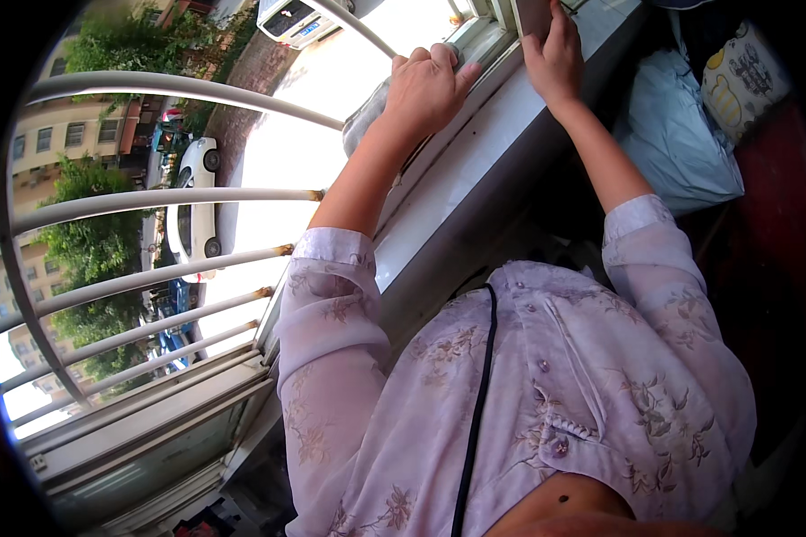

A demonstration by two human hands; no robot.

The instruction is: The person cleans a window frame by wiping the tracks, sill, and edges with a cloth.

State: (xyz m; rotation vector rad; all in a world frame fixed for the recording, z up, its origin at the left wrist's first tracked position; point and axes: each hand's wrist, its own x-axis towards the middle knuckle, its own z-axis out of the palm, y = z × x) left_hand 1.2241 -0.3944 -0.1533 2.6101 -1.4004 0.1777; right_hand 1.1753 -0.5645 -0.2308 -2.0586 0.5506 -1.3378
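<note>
My left hand (426,90) is at the bottom of an open window, its fingers curled over a grey cloth (366,121). The cloth bulges out behind my wrist, and a bit of grey shows by the fingertips. Beside it runs the light window frame track (480,101). My right hand (559,64) grips the edge of an upright brownish panel (533,19), probably the window sash, at the top of the view. What its fingers do behind the panel is partly cut off.
White security bars (174,197) curve outside the window; parked cars (197,225) stand below. A pale tiled sill (457,181) runs along the frame. At right lie a light blue plastic bag (678,134) and a printed bag (745,80). A black cord (485,389) hangs down my shirt.
</note>
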